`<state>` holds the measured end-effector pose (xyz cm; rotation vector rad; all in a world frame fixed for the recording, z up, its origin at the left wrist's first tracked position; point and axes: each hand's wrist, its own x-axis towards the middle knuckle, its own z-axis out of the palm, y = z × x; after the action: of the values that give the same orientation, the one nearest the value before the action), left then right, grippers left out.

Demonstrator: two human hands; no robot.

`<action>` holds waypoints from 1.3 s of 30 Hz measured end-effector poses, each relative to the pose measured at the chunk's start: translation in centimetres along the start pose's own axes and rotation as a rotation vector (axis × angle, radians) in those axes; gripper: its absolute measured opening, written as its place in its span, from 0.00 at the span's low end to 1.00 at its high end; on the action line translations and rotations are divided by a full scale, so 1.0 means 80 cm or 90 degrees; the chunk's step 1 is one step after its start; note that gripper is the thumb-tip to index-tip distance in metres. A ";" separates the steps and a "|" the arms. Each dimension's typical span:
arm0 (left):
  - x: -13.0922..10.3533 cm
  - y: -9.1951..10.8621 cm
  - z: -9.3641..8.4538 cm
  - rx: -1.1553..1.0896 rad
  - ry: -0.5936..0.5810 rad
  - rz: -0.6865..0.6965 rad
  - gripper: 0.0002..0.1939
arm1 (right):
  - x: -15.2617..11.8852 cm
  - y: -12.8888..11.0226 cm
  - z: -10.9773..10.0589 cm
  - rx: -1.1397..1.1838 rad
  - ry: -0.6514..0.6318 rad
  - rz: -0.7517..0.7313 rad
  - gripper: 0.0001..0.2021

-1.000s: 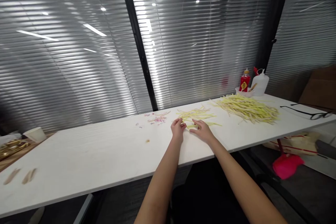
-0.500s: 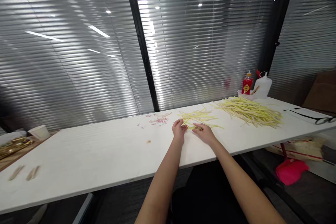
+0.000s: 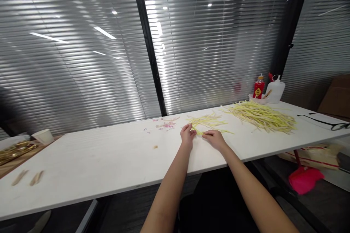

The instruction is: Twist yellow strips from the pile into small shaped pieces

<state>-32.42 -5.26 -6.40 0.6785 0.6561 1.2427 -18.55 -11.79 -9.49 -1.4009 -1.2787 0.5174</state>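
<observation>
My left hand (image 3: 187,134) is closed round the left ends of a few thin yellow-green stalks (image 3: 199,131) just above the white table. To its right, my right hand (image 3: 214,139) pinches the same stalks, so a short stretch spans the gap between both hands. Behind them lies a small loose bunch of pale yellow-green stalks (image 3: 207,119). Left of my left hand is a scatter of small pink and purple loops (image 3: 168,125) that look like rubber bands. Fingertips are partly hidden, so how many stalks each hand grips is unclear.
A large heap of stalks (image 3: 262,116) lies at the right. Behind it stand a red bottle (image 3: 258,88), a white squeeze bottle (image 3: 275,91) and a shallow bowl (image 3: 254,99). Black glasses (image 3: 337,126) rest at the right edge. Small tan bundles (image 3: 36,178) lie far left.
My right hand's fingers have drawn together into a pinch on the stalks. My left hand stays nearly in place. The whole view has shifted slightly.
</observation>
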 end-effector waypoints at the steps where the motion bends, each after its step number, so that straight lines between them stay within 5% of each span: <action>1: 0.000 0.000 0.000 0.003 0.000 -0.002 0.17 | -0.001 -0.001 0.000 -0.004 -0.004 -0.005 0.10; 22: -0.004 -0.003 -0.004 0.035 -0.096 -0.034 0.17 | -0.001 0.008 0.004 -0.020 -0.043 -0.034 0.17; 39: -0.003 -0.009 -0.006 0.093 -0.154 -0.085 0.15 | -0.002 0.002 0.001 -0.044 -0.033 -0.062 0.10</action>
<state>-32.41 -5.57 -7.26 0.8760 0.5846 0.9776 -18.62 -11.88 -9.72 -1.3833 -1.4109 0.4497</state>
